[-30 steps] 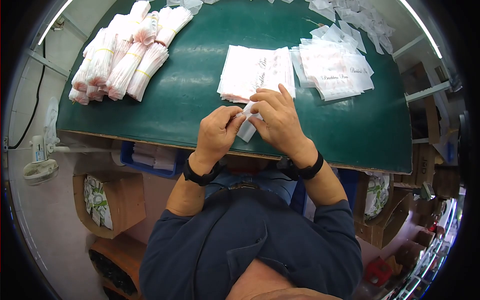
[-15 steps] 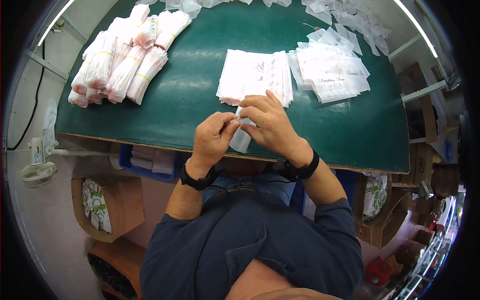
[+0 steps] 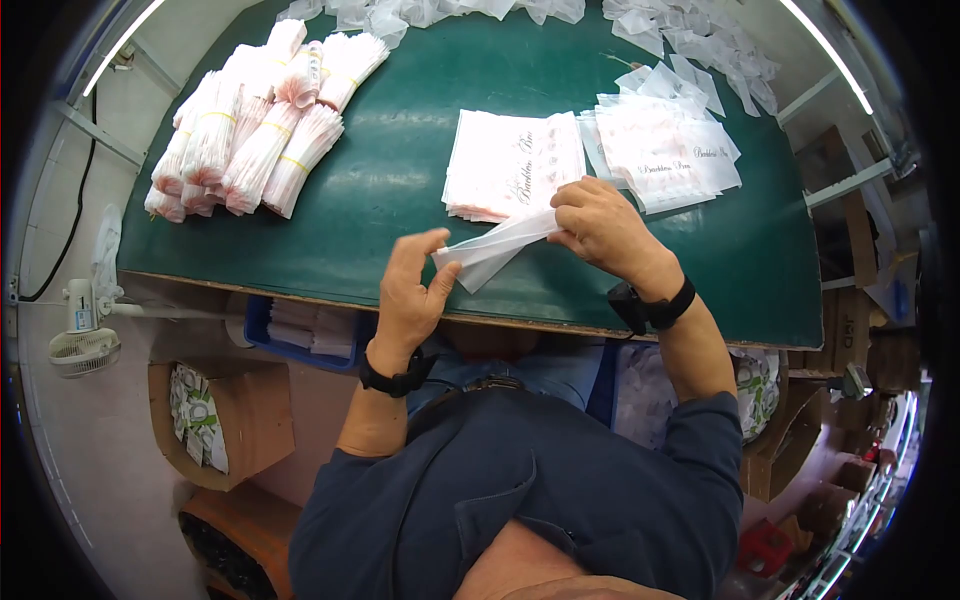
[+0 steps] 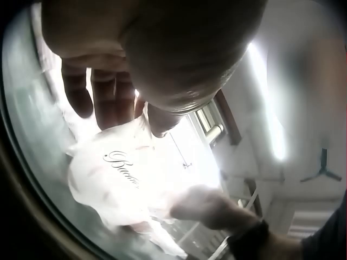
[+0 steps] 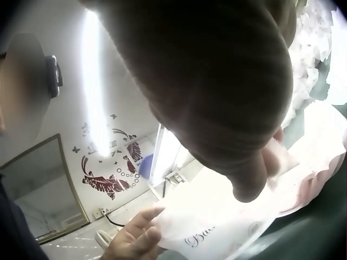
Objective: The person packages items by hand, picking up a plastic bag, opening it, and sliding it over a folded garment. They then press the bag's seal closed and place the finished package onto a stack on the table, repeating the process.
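A thin, whitish translucent bag [image 3: 492,252] with black script lettering is stretched between the two hands, just in front of a stack of printed bags [image 3: 508,165]. My left hand [image 3: 408,285] holds its left end, the thumb on the near side and the index finger by the upper corner. At the other end my right hand [image 3: 607,228] pinches the bag between thumb and fingers. In the left wrist view the bag [image 4: 108,179] spreads below the thumb, its script partly readable. The right wrist view shows the left fingertips [image 5: 146,219] at the bag's far edge.
Rolled bag bundles [image 3: 285,150] with yellow bands lie piled at the table's left. Loose printed bags [image 3: 665,150] overlap to the right of the stack, with more crumpled clear bags [image 3: 690,45] at the back. The green table's [image 3: 390,160] front edge runs close below the hands.
The hands were close together over the bag; now they are apart. The right hand has moved right with one end, and the bag has turned from hanging down to lying slantwise between them.
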`<state>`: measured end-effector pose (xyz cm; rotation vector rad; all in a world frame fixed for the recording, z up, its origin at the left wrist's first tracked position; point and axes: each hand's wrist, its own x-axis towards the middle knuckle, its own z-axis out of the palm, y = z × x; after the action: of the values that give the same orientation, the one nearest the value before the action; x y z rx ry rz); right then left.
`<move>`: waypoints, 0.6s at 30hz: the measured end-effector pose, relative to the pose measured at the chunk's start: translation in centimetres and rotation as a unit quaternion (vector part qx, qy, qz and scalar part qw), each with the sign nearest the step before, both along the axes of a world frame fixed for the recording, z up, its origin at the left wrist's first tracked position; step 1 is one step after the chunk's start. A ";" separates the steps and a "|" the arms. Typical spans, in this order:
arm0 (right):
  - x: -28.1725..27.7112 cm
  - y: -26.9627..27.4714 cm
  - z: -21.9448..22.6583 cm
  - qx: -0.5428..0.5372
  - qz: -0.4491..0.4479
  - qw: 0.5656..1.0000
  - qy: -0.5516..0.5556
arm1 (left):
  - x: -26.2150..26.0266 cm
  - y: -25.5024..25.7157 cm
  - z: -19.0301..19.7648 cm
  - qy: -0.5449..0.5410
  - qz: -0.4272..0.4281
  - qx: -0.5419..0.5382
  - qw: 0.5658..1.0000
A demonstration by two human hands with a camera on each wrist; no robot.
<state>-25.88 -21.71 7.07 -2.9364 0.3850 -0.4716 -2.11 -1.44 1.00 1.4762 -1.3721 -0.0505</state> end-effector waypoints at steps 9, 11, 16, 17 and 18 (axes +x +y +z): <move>3.8 2.9 3.6 0.025 0.097 0.995 -0.022 | -2.0 -0.4 8.2 -0.264 -0.157 0.242 0.920; 4.8 2.8 3.8 0.028 0.091 0.994 -0.061 | -1.0 -1.4 8.0 -0.201 -0.142 0.183 0.952; 5.4 4.5 2.1 0.043 -0.046 0.947 -0.315 | 2.3 -3.6 2.9 0.241 -0.114 0.274 0.924; 5.4 5.1 1.3 0.040 -0.114 0.906 -0.405 | 2.6 -3.8 2.0 0.238 -0.112 0.270 0.926; 4.4 6.3 -0.5 0.153 -0.143 0.921 -0.329 | 2.8 -3.6 1.0 0.352 -0.109 0.196 0.909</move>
<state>-21.47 -15.45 6.54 -2.2459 0.7075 -1.2535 0.66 -5.01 2.01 1.4050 -0.9381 -0.9621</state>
